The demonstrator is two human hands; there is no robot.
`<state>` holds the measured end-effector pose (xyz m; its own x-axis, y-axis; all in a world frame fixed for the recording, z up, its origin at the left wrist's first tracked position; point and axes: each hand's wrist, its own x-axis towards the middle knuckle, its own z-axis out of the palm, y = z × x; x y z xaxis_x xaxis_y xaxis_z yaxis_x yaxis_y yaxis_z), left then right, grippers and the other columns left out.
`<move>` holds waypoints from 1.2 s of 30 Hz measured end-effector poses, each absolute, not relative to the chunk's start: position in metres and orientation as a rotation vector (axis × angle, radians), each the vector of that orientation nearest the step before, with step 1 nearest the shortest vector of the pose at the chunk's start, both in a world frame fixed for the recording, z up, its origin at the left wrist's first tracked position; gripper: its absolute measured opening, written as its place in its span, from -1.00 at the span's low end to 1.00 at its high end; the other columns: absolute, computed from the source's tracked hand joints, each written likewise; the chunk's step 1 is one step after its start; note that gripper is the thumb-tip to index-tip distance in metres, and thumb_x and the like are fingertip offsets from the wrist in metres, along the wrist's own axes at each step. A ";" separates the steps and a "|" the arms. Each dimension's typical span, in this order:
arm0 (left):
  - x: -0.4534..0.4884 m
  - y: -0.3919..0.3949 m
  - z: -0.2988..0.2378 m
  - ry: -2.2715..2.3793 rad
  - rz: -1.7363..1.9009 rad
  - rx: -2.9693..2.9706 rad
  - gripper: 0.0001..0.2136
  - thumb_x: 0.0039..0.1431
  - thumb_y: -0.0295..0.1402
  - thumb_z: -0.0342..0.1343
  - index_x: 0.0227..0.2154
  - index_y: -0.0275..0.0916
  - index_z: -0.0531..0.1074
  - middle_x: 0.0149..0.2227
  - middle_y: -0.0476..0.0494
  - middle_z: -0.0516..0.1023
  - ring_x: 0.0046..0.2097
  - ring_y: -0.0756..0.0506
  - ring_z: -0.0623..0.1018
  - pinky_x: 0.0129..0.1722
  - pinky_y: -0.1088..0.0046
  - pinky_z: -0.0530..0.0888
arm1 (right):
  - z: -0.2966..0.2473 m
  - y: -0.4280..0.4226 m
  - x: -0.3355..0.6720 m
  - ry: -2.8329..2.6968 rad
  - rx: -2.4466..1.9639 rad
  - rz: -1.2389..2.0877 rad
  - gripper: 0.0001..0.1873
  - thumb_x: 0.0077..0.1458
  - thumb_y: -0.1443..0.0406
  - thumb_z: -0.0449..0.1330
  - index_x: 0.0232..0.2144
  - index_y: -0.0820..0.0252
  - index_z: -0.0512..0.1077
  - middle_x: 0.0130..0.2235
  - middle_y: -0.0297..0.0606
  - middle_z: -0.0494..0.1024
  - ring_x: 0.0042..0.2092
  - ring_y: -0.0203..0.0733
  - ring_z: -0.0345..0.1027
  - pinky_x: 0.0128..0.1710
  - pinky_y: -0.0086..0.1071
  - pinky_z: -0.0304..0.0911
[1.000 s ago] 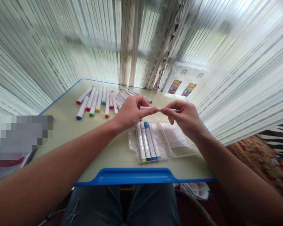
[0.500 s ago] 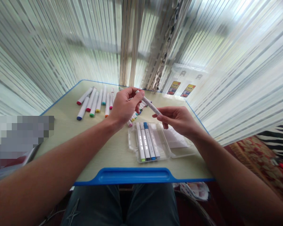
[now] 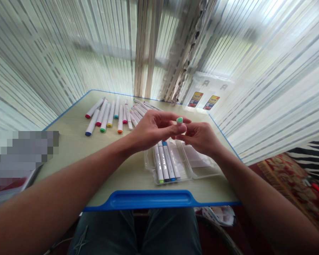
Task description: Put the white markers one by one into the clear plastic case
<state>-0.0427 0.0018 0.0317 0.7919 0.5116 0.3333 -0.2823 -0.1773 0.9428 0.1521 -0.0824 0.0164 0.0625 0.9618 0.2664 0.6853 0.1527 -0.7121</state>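
Observation:
Between the fingertips of my left hand (image 3: 154,130) is a white marker (image 3: 180,121), its green end tilted up toward me. My right hand (image 3: 202,137) meets it from the right, fingers closed around the lower part, which is mostly hidden. Below both hands lies an open clear plastic case (image 3: 186,173). Several white markers (image 3: 165,164) rest side by side in its left part, with lime, dark, blue and grey ends; my hands cover their upper ends.
Loose markers with coloured ends (image 3: 106,117) lie on the left of the table (image 3: 69,152), and more white markers (image 3: 139,109) lie behind my left hand. A clear package with two labels (image 3: 204,95) stands at the back right, by the striped curtain (image 3: 108,46). A blue tray edge (image 3: 151,199) runs along the front.
The marker has turned from slanting between both hands to pointing its green end at me. My left hand has moved right, close against my right hand, uncovering markers behind it.

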 end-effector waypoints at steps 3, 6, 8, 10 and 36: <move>-0.044 0.002 0.029 0.126 0.591 1.606 -0.77 0.05 -0.29 0.38 -0.21 -0.23 0.67 -0.49 -0.06 0.54 -0.46 0.02 0.45 -0.48 0.51 0.36 | 0.021 -0.084 0.151 -1.716 -1.622 0.396 -0.74 0.05 0.18 0.37 -0.54 0.24 0.57 -0.62 -0.33 0.50 -0.57 -0.30 0.35 -0.55 -0.45 0.17; -0.045 0.002 0.027 0.083 0.520 1.617 -0.78 0.05 -0.32 0.38 -0.21 -0.23 0.68 -0.48 -0.05 0.51 -0.46 0.03 0.43 -0.48 0.50 0.34 | 0.023 -0.084 0.150 -1.731 -1.613 0.360 -0.77 0.04 0.25 0.35 -0.59 0.24 0.54 -0.65 -0.36 0.47 -0.58 -0.31 0.33 -0.59 -0.47 0.09; -0.045 0.002 0.026 0.061 0.492 1.628 -0.79 0.05 -0.35 0.38 -0.21 -0.23 0.68 -0.49 -0.03 0.48 -0.47 0.04 0.40 -0.49 0.50 0.31 | 0.024 -0.085 0.149 -1.747 -1.621 0.355 -0.81 0.03 0.30 0.32 -0.58 0.24 0.55 -0.65 -0.37 0.47 -0.58 -0.30 0.35 -0.59 -0.48 0.10; -0.045 0.002 0.026 0.040 0.474 1.631 -0.79 0.03 -0.36 0.39 -0.22 -0.24 0.68 -0.49 -0.03 0.47 -0.48 0.06 0.38 -0.49 0.51 0.30 | 0.024 -0.085 0.149 -1.768 -1.636 0.348 -0.87 0.02 0.34 0.30 -0.54 0.24 0.58 -0.64 -0.37 0.48 -0.56 -0.28 0.38 -0.57 -0.48 0.14; -0.033 0.022 0.018 0.276 0.922 1.389 -0.71 0.10 -0.16 0.36 -0.30 -0.32 0.61 -0.41 -0.06 0.53 -0.53 0.12 0.35 -0.57 0.55 0.32 | 0.020 -0.087 0.145 -1.582 -1.486 0.817 -0.66 -0.02 0.06 0.45 -0.33 0.22 0.66 -0.48 -0.22 0.60 -0.56 -0.33 0.38 -0.59 -0.45 0.34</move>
